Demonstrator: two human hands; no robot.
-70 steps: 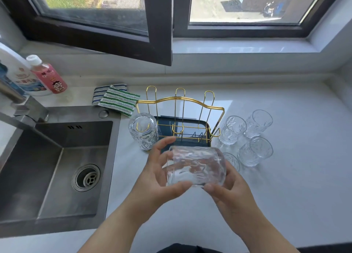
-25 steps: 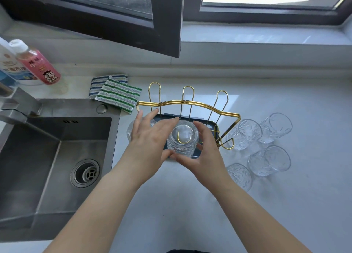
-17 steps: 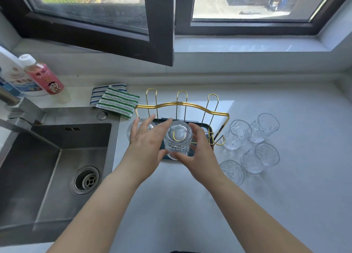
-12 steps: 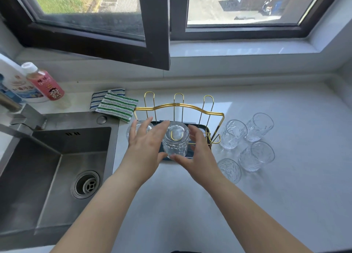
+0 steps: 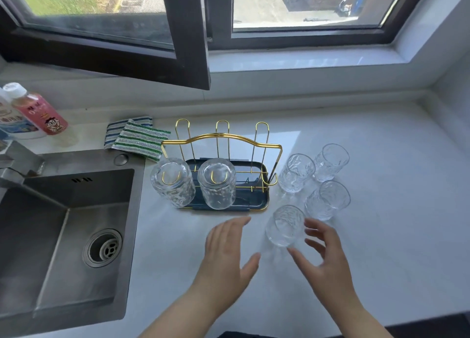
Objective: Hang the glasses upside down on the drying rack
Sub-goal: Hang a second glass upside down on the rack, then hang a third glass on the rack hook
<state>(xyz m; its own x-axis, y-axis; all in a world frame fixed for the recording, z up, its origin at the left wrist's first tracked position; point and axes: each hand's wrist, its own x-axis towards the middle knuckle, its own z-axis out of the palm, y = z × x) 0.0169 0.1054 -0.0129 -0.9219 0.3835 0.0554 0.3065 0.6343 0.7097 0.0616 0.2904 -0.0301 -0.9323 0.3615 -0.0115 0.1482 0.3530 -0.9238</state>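
Clear glass (image 5: 284, 226) upright, both hands spread open flanking it, not touching

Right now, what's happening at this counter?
A person is loading glasses onto a gold wire drying rack beside the sink. Two glasses already hang upside down on its front prongs. Four stand upright on the counter to the right. Both hands are open, the left hand and right hand flanking the nearest glass, not yet gripping.

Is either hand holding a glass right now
No, the left hand and right hand are both open either side of the nearest glass, which stands upright on the counter.
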